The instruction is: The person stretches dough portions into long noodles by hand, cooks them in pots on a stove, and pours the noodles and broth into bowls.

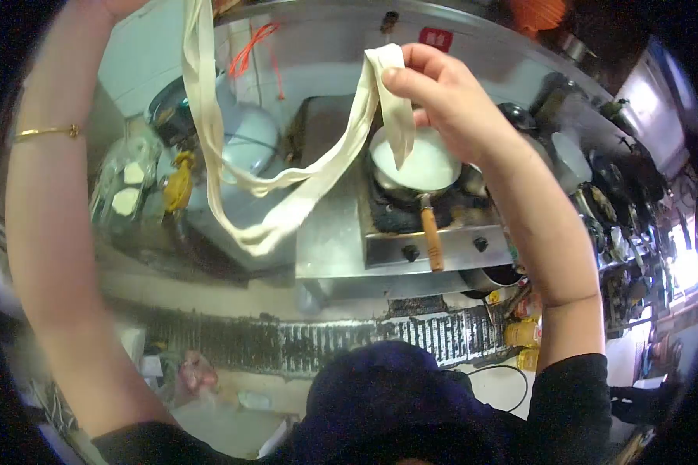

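Below, a pan (402,187) holds liquid (428,166); right hand (444,94) pinches dough (298,208), left hand's (124,5) grip unclear.

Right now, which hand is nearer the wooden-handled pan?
Right: the right hand is by the far side of the pan; the left hand is farther off, at the picture's top-left edge.

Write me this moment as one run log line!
right hand: pinching dough strip | left hand: top edge, mostly cut off | dough strip: sagging between raised arms | pan: on stove, whitish contents
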### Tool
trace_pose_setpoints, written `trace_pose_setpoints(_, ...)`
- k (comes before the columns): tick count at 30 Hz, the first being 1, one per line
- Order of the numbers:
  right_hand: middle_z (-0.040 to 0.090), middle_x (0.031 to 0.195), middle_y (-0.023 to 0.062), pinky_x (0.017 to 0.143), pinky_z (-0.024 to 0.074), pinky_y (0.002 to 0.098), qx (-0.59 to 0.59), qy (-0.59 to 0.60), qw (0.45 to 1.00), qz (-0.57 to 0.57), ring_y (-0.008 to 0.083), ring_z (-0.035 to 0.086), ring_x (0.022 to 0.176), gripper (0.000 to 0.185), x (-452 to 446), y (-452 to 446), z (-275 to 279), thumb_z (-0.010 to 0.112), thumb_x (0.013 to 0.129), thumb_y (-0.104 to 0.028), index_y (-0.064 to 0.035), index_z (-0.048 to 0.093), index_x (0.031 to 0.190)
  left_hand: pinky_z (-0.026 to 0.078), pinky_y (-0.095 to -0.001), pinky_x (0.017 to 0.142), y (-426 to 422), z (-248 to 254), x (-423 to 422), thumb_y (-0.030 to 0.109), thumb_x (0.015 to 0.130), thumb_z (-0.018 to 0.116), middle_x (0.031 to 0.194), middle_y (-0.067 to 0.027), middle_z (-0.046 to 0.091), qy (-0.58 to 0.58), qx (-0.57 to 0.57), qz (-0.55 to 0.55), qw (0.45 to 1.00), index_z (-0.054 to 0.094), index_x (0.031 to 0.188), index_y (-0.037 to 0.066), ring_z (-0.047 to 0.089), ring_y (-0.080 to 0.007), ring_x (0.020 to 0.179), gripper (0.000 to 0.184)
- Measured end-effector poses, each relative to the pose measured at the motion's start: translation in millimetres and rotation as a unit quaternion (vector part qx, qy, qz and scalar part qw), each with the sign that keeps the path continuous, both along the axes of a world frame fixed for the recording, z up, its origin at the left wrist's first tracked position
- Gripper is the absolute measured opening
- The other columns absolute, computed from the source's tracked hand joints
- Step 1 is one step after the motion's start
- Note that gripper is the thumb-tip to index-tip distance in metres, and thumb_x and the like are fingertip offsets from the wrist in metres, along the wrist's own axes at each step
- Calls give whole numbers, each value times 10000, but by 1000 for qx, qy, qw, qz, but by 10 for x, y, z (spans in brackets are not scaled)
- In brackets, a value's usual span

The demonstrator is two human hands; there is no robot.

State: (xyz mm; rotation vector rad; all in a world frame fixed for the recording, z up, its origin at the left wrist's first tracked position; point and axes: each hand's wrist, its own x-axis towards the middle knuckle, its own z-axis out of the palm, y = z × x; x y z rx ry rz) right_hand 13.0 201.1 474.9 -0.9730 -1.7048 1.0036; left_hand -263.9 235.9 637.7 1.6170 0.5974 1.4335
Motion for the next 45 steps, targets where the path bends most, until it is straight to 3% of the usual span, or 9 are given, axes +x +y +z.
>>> trace_pose_setpoints(8, 628, 902, 45, 694, 475, 275, 54, -204, 976, -55, 101, 575, 796, 301, 669, 662, -71, 601, 828, -234, -3, 581, 1020, 526, -357, 709, 479, -434, 913, 289, 896, 474, 899, -114, 618, 42, -50, -90, 994, 575, 889, 25, 606, -205, 813, 283)
trace_pose_setpoints(15, 621, 775, 178, 685, 490, 430, 50, -594, 797, -99, 342, 616, 760, 221, 1233, 904, -1297, 613, 717, -234, -26, 622, 790, 498, -316, 756, 1075, -2098, 2028, 130, 831, 579, 924, -64, 595, 215, -202, -158, 943, 553, 1051, 59, 597, -181, 867, 232)
trace_pose_setpoints(20, 643, 886, 153, 768, 488, 433, 86, -662, 727, -163, 329, 613, 884, 264, 1468, 922, -1116, 628, 728, -215, -61, 654, 941, 212, -543, 1073, 849, -2610, 2056, 271, 730, 628, 1241, -216, 519, 751, 326, -15, 574, 614, 1095, 66, 392, -382, 1255, 419)
trace_pose_setpoints(23, 628, 976, 160, 836, 465, 415, 206, -588, 755, -204, 330, 586, 959, 307, 1179, 895, -496, 651, 727, -126, -45, 623, 1021, 210, -538, 1058, 742, -2207, 1690, 226, 712, 622, 1253, -141, 526, 569, 466, 18, 677, 629, 1052, 120, 400, -296, 1254, 356)
trace_pose_setpoints(28, 605, 976, 140, 826, 454, 356, 493, -398, 756, -161, 296, 588, 912, 208, -380, 860, 306, 597, 765, 9, -6, 582, 972, 466, -350, 636, -53, -1793, 457, 187, 689, 602, 613, -42, 631, 401, 518, -76, 752, 641, 626, 108, 639, -250, 616, 108)
trace_pose_setpoints(32, 596, 911, 123, 753, 470, 327, 592, -357, 717, -89, 276, 589, 840, 201, -2600, 806, 478, 628, 744, 9, -37, 599, 937, 475, -364, 623, -759, -2358, -1331, 211, 723, 557, 766, -70, 648, 312, 555, -126, 761, 610, 703, 88, 634, -229, 739, 135)
trace_pose_setpoints(37, 614, 827, 102, 659, 500, 410, 500, -429, 744, 112, 310, 603, 785, 83, -5384, 1417, -136, 591, 756, -152, -99, 629, 808, 490, -345, 736, -917, -3682, -3605, 93, 749, 588, 894, -82, 649, 228, 118, 46, 965, 632, 890, 54, 631, -223, 829, 152)
trace_pose_setpoints(40, 663, 876, 129, 704, 513, 397, 252, -585, 749, 181, 278, 640, 810, 189, -6632, 1901, -1018, 617, 789, -229, -121, 692, 924, 496, -303, 816, -1294, -4259, -4389, 0, 817, 582, 937, -86, 648, 62, -242, 165, 954, 591, 1011, 18, 630, -172, 913, 195)
trace_pose_setpoints(45, 646, 935, 119, 764, 487, 423, 136, -565, 813, 24, 305, 602, 900, 227, -7483, 2448, -2786, 620, 783, -328, -155, 694, 911, 494, -285, 842, -1642, -4914, -5426, -58, 852, 535, 965, -110, 636, 11, -325, 182, 928, 524, 1087, -27, 627, -169, 915, 238)
